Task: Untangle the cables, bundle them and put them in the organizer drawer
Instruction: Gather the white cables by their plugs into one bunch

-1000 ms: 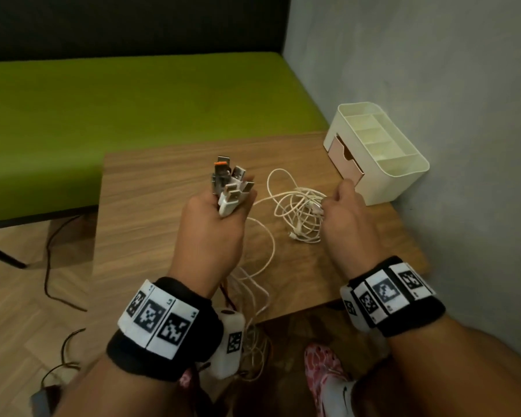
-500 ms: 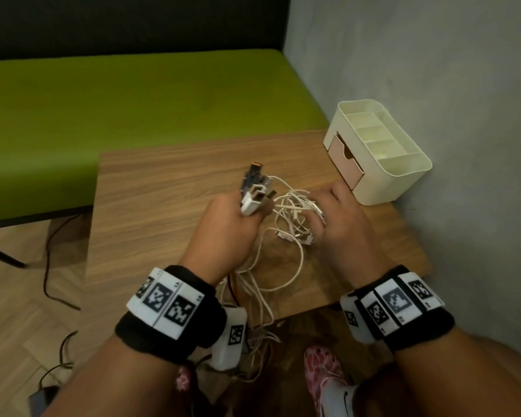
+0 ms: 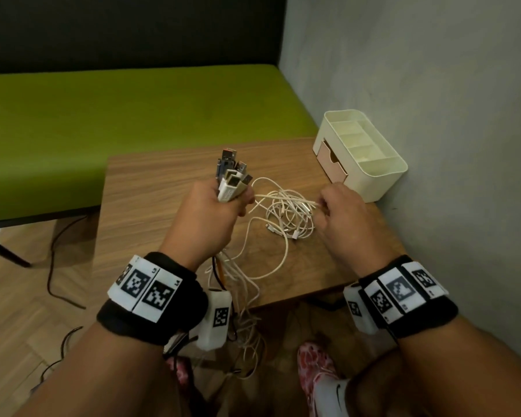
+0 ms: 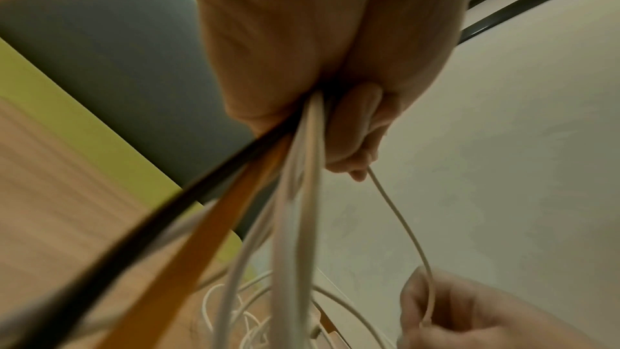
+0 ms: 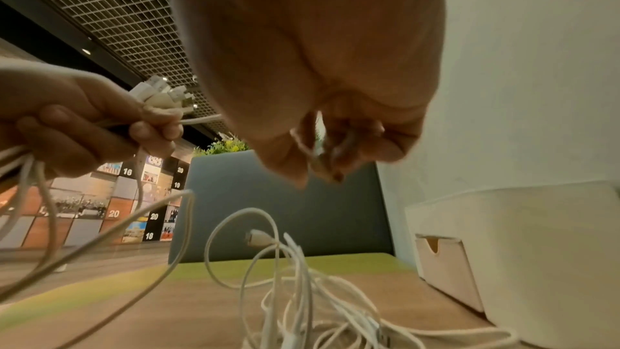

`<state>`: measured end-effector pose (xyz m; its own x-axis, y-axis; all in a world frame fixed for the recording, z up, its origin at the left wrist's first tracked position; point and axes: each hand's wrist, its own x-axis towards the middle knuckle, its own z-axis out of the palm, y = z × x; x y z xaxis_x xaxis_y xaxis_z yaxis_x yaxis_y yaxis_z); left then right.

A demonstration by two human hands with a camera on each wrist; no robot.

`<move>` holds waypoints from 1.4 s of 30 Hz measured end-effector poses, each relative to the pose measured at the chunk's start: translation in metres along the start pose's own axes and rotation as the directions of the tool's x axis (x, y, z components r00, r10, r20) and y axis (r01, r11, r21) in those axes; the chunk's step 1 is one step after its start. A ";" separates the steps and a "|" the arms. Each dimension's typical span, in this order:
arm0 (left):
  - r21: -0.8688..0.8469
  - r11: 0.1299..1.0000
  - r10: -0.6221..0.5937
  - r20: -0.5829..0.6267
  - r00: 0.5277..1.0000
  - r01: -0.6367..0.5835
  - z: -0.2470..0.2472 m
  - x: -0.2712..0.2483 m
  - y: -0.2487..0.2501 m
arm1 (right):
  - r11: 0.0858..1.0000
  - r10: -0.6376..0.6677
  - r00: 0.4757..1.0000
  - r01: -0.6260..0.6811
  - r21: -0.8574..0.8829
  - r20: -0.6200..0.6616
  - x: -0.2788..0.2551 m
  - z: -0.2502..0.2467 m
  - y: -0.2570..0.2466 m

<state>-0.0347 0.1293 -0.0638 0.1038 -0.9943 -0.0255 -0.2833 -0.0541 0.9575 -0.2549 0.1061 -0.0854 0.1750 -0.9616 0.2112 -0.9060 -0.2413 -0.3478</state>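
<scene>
— Since half a second earlier, what had moved?

— Both hands had drawn apart and risen; the left hand (image 3: 211, 212) had lifted its fistful of plugs up and away from the tangle, and the right hand (image 3: 340, 218) had slid back toward the organizer.

— How was the left hand set?

— Curled tight round a sheaf of white, black and orange cables (image 4: 302, 169), the grey and white USB plug ends (image 3: 232, 176) standing out above the fist; gathering the plugs together probably kept the freed ends from slipping back into the knot.

— And the right?

— Its fingertips (image 5: 330, 153) pinched one thin white cable, the rest of the fingers bent; my guess is it was teasing that strand loose.

— Where was the rest?

— A loose tangle of white cables (image 3: 286, 215) lay on the brown wood-grain desk (image 3: 163, 188) between the hands; other strands hung off the near edge; the cream plastic organizer (image 3: 370, 164), its pale pink drawer (image 3: 333, 164) shut, stood just beyond the right hand against the grey wall.
</scene>
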 end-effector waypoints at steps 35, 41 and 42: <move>-0.222 0.968 -0.052 0.296 0.954 0.122 0.037 -0.046 0.012 | 0.827 -0.077 0.914 -0.164 0.537 0.398 -0.073 -0.046 -0.026; 0.066 0.998 -0.024 0.242 0.970 0.008 0.028 -0.008 0.006 | 0.971 -0.095 0.664 -0.103 0.216 0.741 -0.073 0.008 -0.018; 0.058 0.998 -0.040 0.241 0.970 0.027 0.029 -0.008 0.001 | 0.947 -0.088 0.597 -0.198 0.253 0.798 -0.074 0.009 -0.017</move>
<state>-0.0635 0.1345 -0.0712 -0.1174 -0.9843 -0.1321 -0.3352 -0.0860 0.9382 -0.2488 0.1802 -0.1027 0.4918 -0.6566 -0.5718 -0.7953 -0.0715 -0.6020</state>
